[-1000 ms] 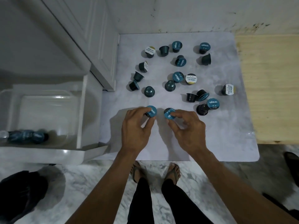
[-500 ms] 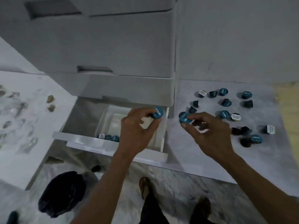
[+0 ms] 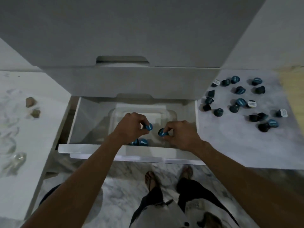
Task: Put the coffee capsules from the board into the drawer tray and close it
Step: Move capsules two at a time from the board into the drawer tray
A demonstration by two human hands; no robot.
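The white drawer [image 3: 92, 148] stands pulled open below the cabinet, with a clear plastic tray [image 3: 171, 114] inside it. My left hand [image 3: 131, 127] pinches a teal-lidded coffee capsule [image 3: 149, 126] over the tray. My right hand [image 3: 179, 135] holds a second teal capsule [image 3: 162, 132] just to its right. Teal capsules [image 3: 143, 142] lie at the tray's near edge, partly hidden under my left wrist. Several dark and teal capsules [image 3: 240, 102] are scattered on the pale marbled board [image 3: 230, 145] to the right.
White cabinet fronts [image 3: 131, 38] rise above the drawer. Two small stones [image 3: 30, 102] and clear plastic pieces [image 3: 18, 157] lie on the white surface at left. A wooden surface [image 3: 292, 89] borders the board on the right. My feet [image 3: 151, 180] stand on marble floor below.
Both hands lifted a capsule each off the board and carried them left; they are now over the drawer tray. My view has swung left to centre on the drawer.
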